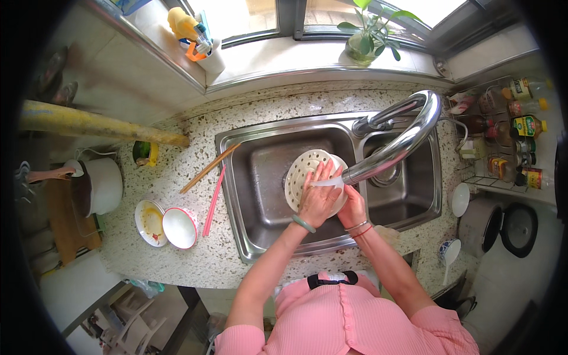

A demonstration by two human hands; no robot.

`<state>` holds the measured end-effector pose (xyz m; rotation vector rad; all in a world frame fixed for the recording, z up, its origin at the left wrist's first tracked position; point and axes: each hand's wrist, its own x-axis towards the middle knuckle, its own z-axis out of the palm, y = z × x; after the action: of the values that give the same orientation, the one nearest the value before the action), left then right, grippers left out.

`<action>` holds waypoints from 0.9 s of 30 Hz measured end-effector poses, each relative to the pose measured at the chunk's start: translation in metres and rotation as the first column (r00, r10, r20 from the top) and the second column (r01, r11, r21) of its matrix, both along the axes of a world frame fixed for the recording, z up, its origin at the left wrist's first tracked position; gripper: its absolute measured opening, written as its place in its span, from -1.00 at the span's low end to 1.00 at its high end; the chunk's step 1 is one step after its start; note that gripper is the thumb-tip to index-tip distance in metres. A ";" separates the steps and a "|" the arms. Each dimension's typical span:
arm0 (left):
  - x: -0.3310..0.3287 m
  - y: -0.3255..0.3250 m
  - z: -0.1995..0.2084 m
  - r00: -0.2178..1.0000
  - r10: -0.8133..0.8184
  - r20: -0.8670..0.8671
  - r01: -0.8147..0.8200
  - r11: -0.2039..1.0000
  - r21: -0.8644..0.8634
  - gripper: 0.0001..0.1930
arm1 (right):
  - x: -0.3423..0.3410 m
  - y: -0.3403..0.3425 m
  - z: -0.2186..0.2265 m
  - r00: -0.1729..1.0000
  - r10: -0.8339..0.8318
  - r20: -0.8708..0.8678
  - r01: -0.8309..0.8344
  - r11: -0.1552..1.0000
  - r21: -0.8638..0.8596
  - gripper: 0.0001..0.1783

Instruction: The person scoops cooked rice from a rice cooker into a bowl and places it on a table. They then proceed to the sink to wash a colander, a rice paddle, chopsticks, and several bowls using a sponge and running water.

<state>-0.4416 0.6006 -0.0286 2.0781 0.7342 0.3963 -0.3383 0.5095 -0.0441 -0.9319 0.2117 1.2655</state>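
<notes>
A round cream-white steamer plate with holes point(295, 182) is held tilted over the left basin of the steel sink point(260, 171). My left hand point(318, 203) lies against its face with the fingers stretched out, a green bangle on that wrist. At the right edge of the plate, my right hand point(353, 210) grips the rim; its fingers are partly hidden behind it. From the curved chrome faucet point(423, 133), water runs onto my left hand and the plate.
Left of the sink lie wooden chopsticks point(210, 167), pink chopsticks point(215, 201), a soiled bowl point(151, 223) and a white bowl with a red rim point(180, 228). A metal dish point(384, 171) sits in the right basin. Spice bottles fill a rack point(494, 184) at right.
</notes>
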 end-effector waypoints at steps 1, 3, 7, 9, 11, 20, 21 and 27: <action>0.001 0.003 0.000 1.000 -0.013 0.005 0.013 1.000 -0.010 -0.38 | 0.000 -0.002 -0.001 1.000 -0.021 -0.015 0.021 1.000 -0.008 -0.51; -0.003 0.007 -0.008 1.000 -0.020 0.015 0.020 1.000 0.007 -0.34 | -0.002 -0.004 -0.001 0.998 -0.054 -0.032 0.054 0.998 -0.012 -0.51; -0.019 0.011 -0.023 0.999 0.048 -0.003 -0.048 0.997 -0.055 -0.39 | -0.013 -0.010 0.017 0.995 -0.084 -0.045 0.082 0.995 -0.049 -0.51; -0.037 0.016 -0.044 0.994 0.085 -0.066 -0.092 0.990 -0.107 -0.41 | -0.018 -0.019 0.022 0.997 -0.080 -0.017 0.079 0.994 -0.080 -0.51; -0.057 0.014 -0.066 0.988 0.142 -0.060 -0.152 0.962 -0.226 -0.42 | -0.023 -0.029 0.018 0.998 -0.065 0.007 0.065 0.992 -0.112 -0.51; -0.128 -0.004 -0.069 0.805 0.507 -0.309 -0.370 0.022 -0.929 -0.09 | -0.052 -0.009 0.044 0.186 0.680 0.709 -0.457 0.699 -0.551 -0.60; -0.135 -0.003 -0.054 0.800 0.542 -0.257 -0.272 -0.053 -0.961 -0.11 | -0.056 -0.009 0.047 0.130 0.689 0.713 -0.490 0.670 -0.558 -0.58; -0.161 -0.020 -0.030 0.709 0.680 -0.186 -0.291 0.042 -0.956 -0.37 | -0.079 -0.005 0.107 -0.476 0.493 0.728 -0.397 0.618 -0.679 -0.35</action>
<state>-0.6031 0.5804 -0.0589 0.4246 1.1169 0.4739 -0.4171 0.5045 0.0625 -1.9888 -1.8067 0.8062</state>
